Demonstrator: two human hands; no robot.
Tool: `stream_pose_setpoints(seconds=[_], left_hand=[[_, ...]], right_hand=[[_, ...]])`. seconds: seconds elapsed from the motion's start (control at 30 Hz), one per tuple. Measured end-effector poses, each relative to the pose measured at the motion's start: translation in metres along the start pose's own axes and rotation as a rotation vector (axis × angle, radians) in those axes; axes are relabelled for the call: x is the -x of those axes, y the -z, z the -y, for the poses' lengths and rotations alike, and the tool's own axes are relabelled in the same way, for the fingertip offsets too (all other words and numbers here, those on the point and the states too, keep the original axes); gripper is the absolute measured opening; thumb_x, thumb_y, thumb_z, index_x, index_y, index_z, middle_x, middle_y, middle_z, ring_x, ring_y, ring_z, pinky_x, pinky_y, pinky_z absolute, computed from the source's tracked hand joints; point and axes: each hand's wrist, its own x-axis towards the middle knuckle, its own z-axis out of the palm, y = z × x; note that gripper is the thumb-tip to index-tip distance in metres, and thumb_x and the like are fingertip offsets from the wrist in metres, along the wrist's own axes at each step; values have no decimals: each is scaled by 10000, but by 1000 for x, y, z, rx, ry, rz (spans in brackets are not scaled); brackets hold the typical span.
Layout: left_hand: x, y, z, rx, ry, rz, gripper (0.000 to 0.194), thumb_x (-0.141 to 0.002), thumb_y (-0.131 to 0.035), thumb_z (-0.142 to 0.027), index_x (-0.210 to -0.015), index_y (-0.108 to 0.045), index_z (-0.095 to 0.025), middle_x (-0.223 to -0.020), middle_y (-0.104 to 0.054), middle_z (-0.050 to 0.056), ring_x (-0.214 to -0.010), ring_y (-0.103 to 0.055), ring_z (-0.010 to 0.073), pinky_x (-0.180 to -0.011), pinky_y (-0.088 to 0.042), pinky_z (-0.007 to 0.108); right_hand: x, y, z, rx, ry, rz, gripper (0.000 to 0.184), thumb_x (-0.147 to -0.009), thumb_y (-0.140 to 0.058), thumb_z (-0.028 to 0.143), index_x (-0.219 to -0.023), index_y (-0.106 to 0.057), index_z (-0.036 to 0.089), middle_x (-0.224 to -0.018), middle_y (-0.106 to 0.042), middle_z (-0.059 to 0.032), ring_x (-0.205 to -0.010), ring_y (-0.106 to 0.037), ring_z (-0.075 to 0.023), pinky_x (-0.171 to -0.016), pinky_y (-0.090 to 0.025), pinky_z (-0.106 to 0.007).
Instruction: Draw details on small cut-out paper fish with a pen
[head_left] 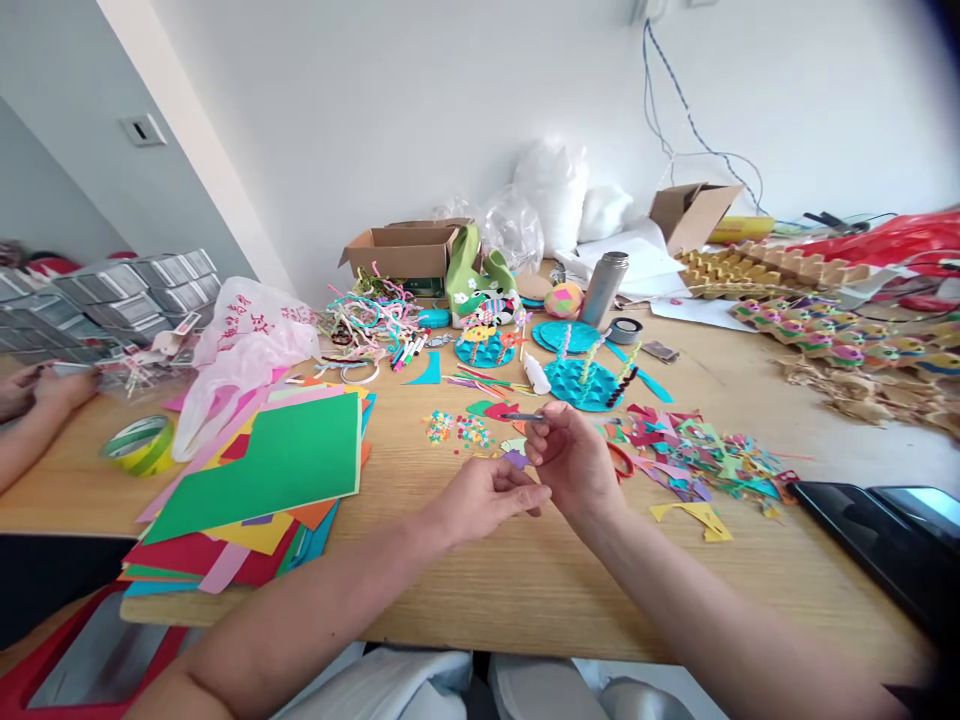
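Note:
My right hand point(574, 460) is closed round a thin dark pen point(519, 416), which points left across the table. Beside it, my left hand point(491, 497) has its fingers pinched together; whether a small piece sits between them is hidden. A purple paper piece point(516, 459) shows just behind the left fingertips; I cannot tell if they touch it. Red-handled scissors point(622, 460) lie partly covered by the right hand. Red and green paper cutouts point(501, 411) and small colourful confetti dots point(472, 431) lie beyond the hands.
Coloured paper sheets point(300, 460) are stacked at left, near green-yellow tape point(139, 445). Paper scraps point(705, 455) spread at right beside a black phone point(862, 540). Behind stand a blue decorated disc point(570, 388), a white glue bottle point(535, 374) and a flask point(604, 290). Another person's hands point(64, 390) are far left.

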Motion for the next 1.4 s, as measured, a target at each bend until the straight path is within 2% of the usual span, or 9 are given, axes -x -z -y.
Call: stream_pose_setpoints(seconds=[0.27, 0.47, 0.57, 0.63, 0.73, 0.87, 0.93, 1.03, 1.4], left_hand=[[-3, -27, 0, 82, -75, -32, 537, -679, -681, -681, -675, -456, -194, -551, -556, -28, -507, -493, 102, -532, -351, 229], [12, -45, 10, -65, -152, -97, 426, -843, -633, -528, -637, -482, -187, -516, -487, -50, -493, -431, 95, -511, -314, 230], [29, -53, 17, -625, -351, 107, 409, -881, -670, -429, -592, -563, -160, -568, -532, -22, -590, -504, 118, -605, -387, 235], [40, -51, 18, -994, -585, 291, 131, -915, -631, -271, -859, -720, -192, -840, -671, 48, -845, -607, 190, -811, -453, 286], [46, -28, 13, -1215, -713, 270, 459, -928, -616, -277, -1380, -543, -283, -1396, -534, 110, -1236, -501, 286, -1040, -404, 413], [38, 33, 7, -1173, -597, 174, 283, -951, -607, -333, -1184, -687, -193, -1221, -685, 71, -1183, -556, 237, -1102, -383, 395], [32, 65, 7, -1194, -503, 81, 305, -932, -630, -372, -1175, -700, -203, -1331, -626, 91, -1321, -458, 298, -1136, -340, 484], [24, 95, 12, -1231, -372, 136, 435, -904, -656, -421, -1304, -629, -251, -1516, -448, 61, -1462, -248, 365, -1161, -263, 589], [18, 92, 26, -1215, -377, 192, 642, -893, -631, -536, -1465, -440, -316, -1603, -280, 40, -1514, -41, 354, -1196, -86, 617]], right_hand=[[25, 2, 4, 68, 12, 9, 181, -612, -713, 247, -671, -544, 218, -507, -517, 67, -371, -424, -80, -303, -374, -178], [26, 9, 14, 83, 12, 56, 174, -600, -750, 221, -648, -585, 199, -511, -521, 58, -415, -456, -74, -337, -395, -166], [16, 12, 21, 125, 84, 70, 158, -593, -752, 199, -640, -602, 189, -504, -520, 55, -423, -452, -69, -342, -389, -162], [8, 14, 23, 159, 95, 74, 179, -613, -764, 221, -626, -589, 188, -507, -524, 53, -425, -451, -68, -341, -383, -160], [-6, 17, 18, 258, 56, 95, 211, -632, -767, 263, -628, -569, 191, -503, -546, 44, -409, -457, -73, -342, -394, -174], [-22, 20, 0, 338, 11, 89, 228, -604, -761, 277, -649, -554, 194, -521, -583, 33, -406, -490, -83, -360, -431, -191], [-29, 22, -10, 357, -8, 84, 243, -592, -771, 282, -657, -555, 190, -528, -595, 24, -408, -501, -88, -357, -435, -194], [-38, 25, -24, 384, -25, 71, 268, -590, -788, 282, -663, -549, 186, -523, -587, 28, -399, -501, -87, -342, -421, -184], [-37, 45, -51, 521, 56, 64, 248, -689, -745, 325, -695, -528, 205, -479, -556, 59, -341, -475, -89, -297, -397, -182]])
